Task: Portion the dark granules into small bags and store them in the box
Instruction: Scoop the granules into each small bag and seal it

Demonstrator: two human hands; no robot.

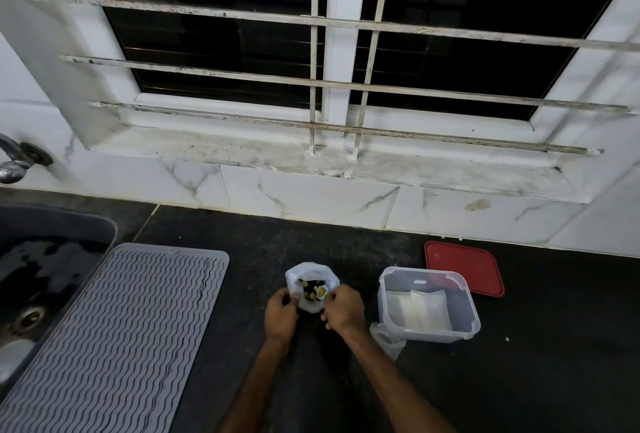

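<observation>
I judge this the opening step: fingers of my left hand (282, 308) and right hand (343, 308) clamp the mouth of the plastic bag (309, 271), which stands on the desk (346, 242) left of the clear box (429, 332). Next, spread it gently so the dark granules (309, 289) don't spill.

Red lid (464, 267), clear box (429, 304), grey wavy-ribbed mat (114, 335), black speckled counter (536, 363), white grey-veined wall tiles (311, 197)

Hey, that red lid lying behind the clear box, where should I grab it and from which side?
Pinch the red lid at its right edge, coming from the right. It lies flat on the counter, and the clear box covers its near left corner, while the right side stands free.
</observation>
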